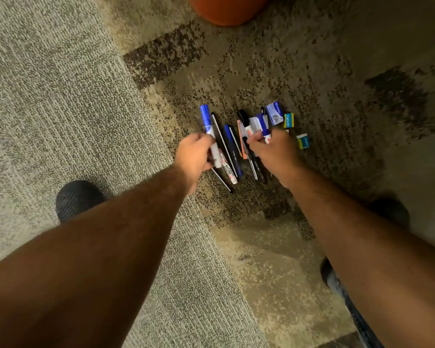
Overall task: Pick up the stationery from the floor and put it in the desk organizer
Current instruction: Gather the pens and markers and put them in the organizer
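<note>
Two bare forearms reach down over the patterned carpet (pixel 60 101), an orange rounded object (pixel 226 8) at the top edge. Left hand (pixel 195 154): fingers curled round a blue-capped white marker (pixel 210 133), lifted at an angle. Right hand (pixel 274 151): fingers clenched on a second blue-capped marker (pixel 264 128) (a black-capped marker (pixel 245 120) lies just beside it). Remaining pens (pixel 232 149) lie on the floor between the hands. Blue staple box (pixel 274 113) and two small erasers (pixel 288 120) sit near, to the right.
</note>
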### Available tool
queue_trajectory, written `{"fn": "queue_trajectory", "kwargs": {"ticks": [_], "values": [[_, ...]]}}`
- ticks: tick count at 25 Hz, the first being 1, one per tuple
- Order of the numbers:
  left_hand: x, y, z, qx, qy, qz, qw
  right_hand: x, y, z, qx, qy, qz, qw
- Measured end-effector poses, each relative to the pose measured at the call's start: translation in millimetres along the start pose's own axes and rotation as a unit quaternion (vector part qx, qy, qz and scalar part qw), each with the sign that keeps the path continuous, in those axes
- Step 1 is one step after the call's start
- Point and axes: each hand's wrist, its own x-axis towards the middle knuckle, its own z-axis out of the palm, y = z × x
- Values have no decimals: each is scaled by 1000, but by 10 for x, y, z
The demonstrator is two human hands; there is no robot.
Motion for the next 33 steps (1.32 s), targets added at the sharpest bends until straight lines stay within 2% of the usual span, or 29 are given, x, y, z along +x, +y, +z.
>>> {"fn": "queue_trajectory", "kwargs": {"ticks": [2, 4, 7, 9, 11, 13, 15, 17, 19, 21, 26, 30, 33], "values": [[33, 11, -96, -66, 12, -20, 998, 104, 41, -38, -147, 55, -48, 986], [55, 4, -141, -98, 22, -47, 994, 165, 56, -23, -235, 57, -69, 968], [100, -55, -140, -33, 7, -47, 998, 217, 30, 44, -302, 62, -73, 948], [129, -79, -105, 33, 0, -22, 999, 219, -8, 24, -270, 72, -64, 958], [127, -82, -23, 55, -12, 6, 998, 155, -66, 16, -148, 63, -51, 986], [108, -50, 85, 27, -38, 18, 999, -7, -160, 87, -60, 10, -73, 995], [127, -27, 156, -16, -52, 10, 998, -148, -225, 215, -25, -62, -93, 993], [159, 18, 118, -39, -16, -3, 999, -209, -243, 311, 17, -99, -75, 992], [214, 23, -35, -12, 39, 2, 999, -210, -195, 359, -32, -54, -63, 996], [258, -16, -246, -11, 67, 7, 998, -202, -105, 397, -170, 13, -68, 983], [274, -151, -517, -22, 47, -48, 997, -286, 19, 566, -326, -27, -68, 942], [189, -237, -456, -77, 31, -88, 993, -300, -27, 650, -352, -15, -63, 934], [134, -284, -360, -23, 25, -68, 997, -342, -45, 593, -313, 0, -45, 949]]}}
